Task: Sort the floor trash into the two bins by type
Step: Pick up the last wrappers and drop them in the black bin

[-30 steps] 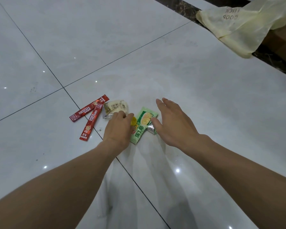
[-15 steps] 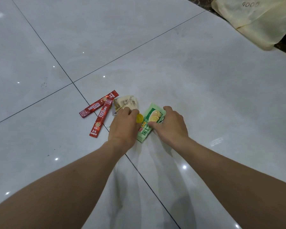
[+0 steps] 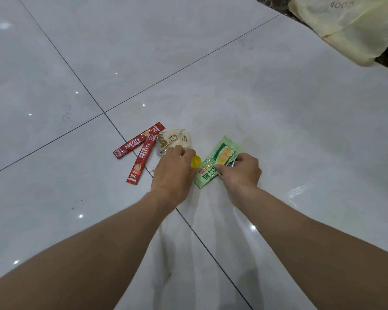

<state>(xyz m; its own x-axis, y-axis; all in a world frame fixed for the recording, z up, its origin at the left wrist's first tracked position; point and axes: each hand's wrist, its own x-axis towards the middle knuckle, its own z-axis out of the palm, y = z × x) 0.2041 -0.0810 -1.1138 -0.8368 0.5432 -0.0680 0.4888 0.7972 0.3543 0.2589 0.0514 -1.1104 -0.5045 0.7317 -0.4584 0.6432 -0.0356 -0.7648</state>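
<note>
Several pieces of trash lie together on the white tiled floor. My left hand (image 3: pixel 174 173) is curled over a small yellow cap (image 3: pixel 195 161), pinching it at the fingertips. My right hand (image 3: pixel 241 173) pinches the right edge of a green snack wrapper (image 3: pixel 213 163), thumb on its printed face; a bit of silver foil (image 3: pixel 234 163) shows under the fingers. A crumpled beige wrapper (image 3: pixel 174 140) lies just beyond my left hand. Two red Nescafe stick sachets (image 3: pixel 141 151) lie crossed to the left of it.
A pale yellow plastic bag (image 3: pixel 354 25) lies at the far right, over a dark marble strip (image 3: pixel 285 12). Glossy tiles with dark grout lines (image 3: pixel 81 86) stretch all around. No bin is in view.
My right hand has closed from flat and open onto the green wrapper's edge. My left hand stays on the yellow cap. The view has shifted slightly left and nearer.
</note>
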